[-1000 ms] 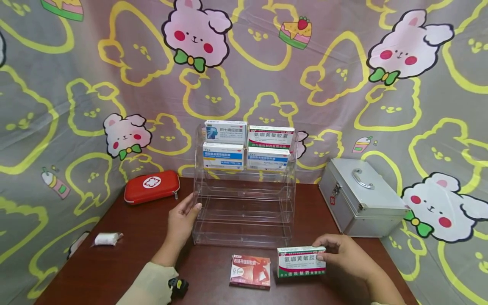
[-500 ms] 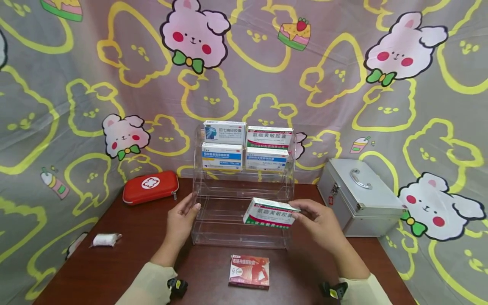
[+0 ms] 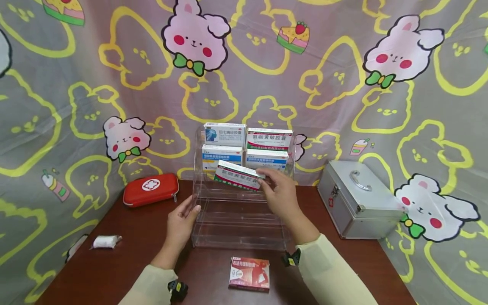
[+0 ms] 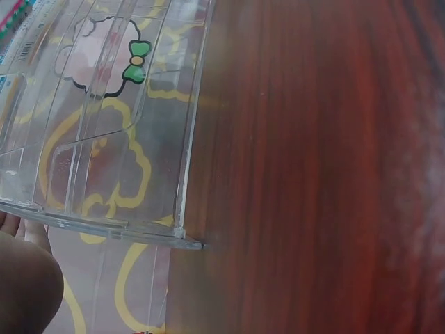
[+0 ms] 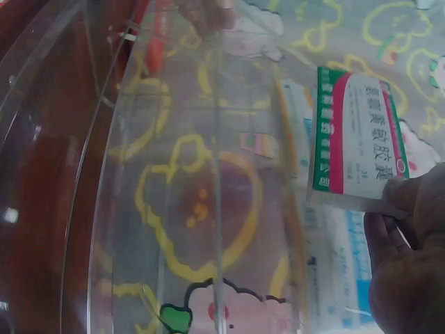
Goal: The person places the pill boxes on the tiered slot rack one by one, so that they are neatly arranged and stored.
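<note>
My right hand [image 3: 280, 192] pinches a white, green and pink medicine box [image 3: 238, 176] by its right end. The box hangs tilted in front of the clear tiered display rack [image 3: 244, 239], overlapping the lower part of the blue-and-white medicine boxes [image 3: 222, 153] there. In the right wrist view, thumb and fingers grip one end of the same medicine box [image 5: 358, 132]. My left hand [image 3: 181, 224] touches the rack's left side, its fingers fairly straight; the left wrist view shows only part of that hand [image 4: 28, 278] beside the clear panel. A red medicine box [image 3: 249, 273] lies flat before the rack.
On the rack's top tier stand a white-blue box [image 3: 225, 134] and another green-pink box [image 3: 270, 140]. A red zip case [image 3: 150, 190] and a white wrapped roll [image 3: 105, 241] lie left. A silver metal case [image 3: 360, 199] stands right, near the patterned curtain [image 3: 244, 63].
My right hand has lifted the green-and-pink medicine box off the table and carried it up and left to the front of the rack. The left hand stays at the rack's side.
</note>
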`<act>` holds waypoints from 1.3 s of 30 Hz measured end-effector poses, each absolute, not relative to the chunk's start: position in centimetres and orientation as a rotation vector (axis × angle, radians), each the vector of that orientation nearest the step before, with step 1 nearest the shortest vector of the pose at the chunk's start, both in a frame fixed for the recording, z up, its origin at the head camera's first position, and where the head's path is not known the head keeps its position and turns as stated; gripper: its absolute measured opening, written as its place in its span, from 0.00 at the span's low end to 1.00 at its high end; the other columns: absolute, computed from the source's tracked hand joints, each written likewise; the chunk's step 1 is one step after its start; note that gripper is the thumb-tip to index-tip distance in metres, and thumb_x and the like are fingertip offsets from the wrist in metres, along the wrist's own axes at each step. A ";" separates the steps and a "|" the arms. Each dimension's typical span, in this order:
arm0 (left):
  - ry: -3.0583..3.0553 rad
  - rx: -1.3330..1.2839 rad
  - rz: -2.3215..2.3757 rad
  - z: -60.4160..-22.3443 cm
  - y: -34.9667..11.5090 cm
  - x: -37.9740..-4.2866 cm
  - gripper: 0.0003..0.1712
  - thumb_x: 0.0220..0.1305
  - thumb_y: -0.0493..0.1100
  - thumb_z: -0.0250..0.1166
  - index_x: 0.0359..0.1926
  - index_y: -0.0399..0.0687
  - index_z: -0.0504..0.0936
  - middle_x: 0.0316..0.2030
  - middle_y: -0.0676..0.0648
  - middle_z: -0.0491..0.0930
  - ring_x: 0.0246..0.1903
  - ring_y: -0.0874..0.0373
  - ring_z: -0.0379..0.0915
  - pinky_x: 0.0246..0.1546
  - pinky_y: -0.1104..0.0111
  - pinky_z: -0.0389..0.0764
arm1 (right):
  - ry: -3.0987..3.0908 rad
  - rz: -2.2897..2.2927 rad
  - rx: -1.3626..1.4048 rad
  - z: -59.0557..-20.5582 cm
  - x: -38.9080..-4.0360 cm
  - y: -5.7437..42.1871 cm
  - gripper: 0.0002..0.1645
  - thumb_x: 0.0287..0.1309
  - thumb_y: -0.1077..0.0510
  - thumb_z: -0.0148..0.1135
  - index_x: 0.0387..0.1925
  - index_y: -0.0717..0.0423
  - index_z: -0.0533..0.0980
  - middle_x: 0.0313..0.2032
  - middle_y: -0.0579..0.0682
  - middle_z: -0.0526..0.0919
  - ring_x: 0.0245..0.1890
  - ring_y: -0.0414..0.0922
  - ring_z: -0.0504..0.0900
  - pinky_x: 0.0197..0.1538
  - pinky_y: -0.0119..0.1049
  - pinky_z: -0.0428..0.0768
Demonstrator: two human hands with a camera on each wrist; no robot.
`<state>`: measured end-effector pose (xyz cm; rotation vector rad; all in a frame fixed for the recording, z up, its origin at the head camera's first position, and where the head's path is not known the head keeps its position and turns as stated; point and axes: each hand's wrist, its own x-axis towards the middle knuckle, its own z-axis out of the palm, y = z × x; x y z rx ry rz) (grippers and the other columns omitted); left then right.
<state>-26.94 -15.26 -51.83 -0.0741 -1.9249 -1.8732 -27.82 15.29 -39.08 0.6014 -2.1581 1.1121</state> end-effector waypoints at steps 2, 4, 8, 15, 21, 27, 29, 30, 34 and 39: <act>-1.927 -0.071 -1.883 -51.9 -15.3 -27.0 0.30 0.73 0.35 0.73 0.73 0.33 0.79 0.69 0.35 0.80 0.66 0.64 0.79 0.59 0.84 0.79 | -2.198 1.134 0.584 -39.1 -28.5 14.5 0.14 0.70 0.65 0.73 0.55 0.57 0.88 0.53 0.55 0.91 0.45 0.48 0.90 0.47 0.45 0.93; -1.936 -0.060 -1.889 -51.8 -15.4 -27.1 0.30 0.73 0.36 0.73 0.73 0.35 0.79 0.69 0.37 0.81 0.67 0.60 0.78 0.59 0.84 0.79 | -2.237 1.171 0.567 -39.2 -29.2 13.8 0.14 0.70 0.65 0.73 0.55 0.58 0.88 0.53 0.56 0.91 0.47 0.49 0.91 0.48 0.46 0.93; -1.948 -0.050 -1.899 -51.6 -15.4 -27.1 0.30 0.73 0.37 0.73 0.73 0.36 0.79 0.69 0.37 0.81 0.69 0.51 0.77 0.58 0.84 0.80 | -2.278 1.222 0.565 -39.6 -30.2 12.9 0.13 0.70 0.64 0.73 0.54 0.58 0.88 0.54 0.56 0.91 0.50 0.51 0.92 0.52 0.46 0.93; -1.935 -0.045 -1.906 -51.3 -15.4 -27.0 0.29 0.73 0.35 0.72 0.72 0.36 0.80 0.68 0.37 0.81 0.66 0.63 0.79 0.58 0.84 0.80 | -2.319 1.231 0.620 -40.1 -30.8 11.6 0.14 0.72 0.63 0.71 0.57 0.58 0.87 0.55 0.56 0.90 0.51 0.52 0.92 0.54 0.44 0.92; -1.940 -0.041 -1.907 -51.3 -15.3 -26.9 0.29 0.73 0.34 0.72 0.72 0.35 0.80 0.68 0.35 0.81 0.63 0.68 0.80 0.57 0.84 0.80 | -2.367 1.177 0.637 -40.3 -31.1 10.7 0.16 0.73 0.62 0.70 0.59 0.55 0.86 0.52 0.54 0.89 0.40 0.48 0.90 0.44 0.39 0.92; -1.935 -0.038 -1.921 -51.2 -15.2 -26.9 0.29 0.73 0.34 0.72 0.72 0.36 0.80 0.68 0.35 0.81 0.61 0.71 0.80 0.57 0.84 0.81 | -2.371 1.215 0.658 -40.8 -31.3 10.1 0.16 0.73 0.61 0.70 0.59 0.57 0.86 0.53 0.55 0.90 0.40 0.47 0.90 0.45 0.38 0.91; -1.929 -0.040 -1.925 -51.2 -15.1 -26.9 0.29 0.73 0.34 0.72 0.72 0.36 0.80 0.68 0.35 0.81 0.61 0.72 0.80 0.57 0.84 0.81 | -2.367 1.234 0.651 -41.1 -31.5 10.0 0.16 0.73 0.61 0.71 0.58 0.58 0.86 0.54 0.55 0.90 0.43 0.48 0.91 0.47 0.40 0.92; -1.928 -0.042 -1.928 -51.2 -15.1 -26.9 0.29 0.73 0.34 0.72 0.72 0.35 0.80 0.68 0.35 0.81 0.60 0.73 0.80 0.57 0.84 0.81 | -2.368 1.238 0.645 -41.2 -31.5 10.0 0.16 0.72 0.61 0.71 0.58 0.58 0.86 0.54 0.55 0.90 0.44 0.49 0.91 0.48 0.41 0.92; -1.925 -0.041 -1.931 -51.2 -15.1 -27.0 0.29 0.73 0.34 0.72 0.72 0.35 0.79 0.68 0.35 0.81 0.61 0.73 0.79 0.58 0.84 0.80 | -2.366 1.249 0.639 -41.5 -31.7 9.9 0.16 0.72 0.62 0.71 0.58 0.58 0.86 0.54 0.56 0.90 0.47 0.51 0.92 0.49 0.43 0.92; -1.917 -0.039 -1.936 -51.2 -15.0 -27.0 0.29 0.73 0.34 0.72 0.73 0.34 0.79 0.69 0.35 0.80 0.63 0.68 0.79 0.58 0.84 0.80 | -2.354 1.212 0.667 -41.7 -31.8 9.9 0.16 0.71 0.62 0.72 0.57 0.59 0.86 0.54 0.56 0.90 0.47 0.51 0.92 0.51 0.44 0.92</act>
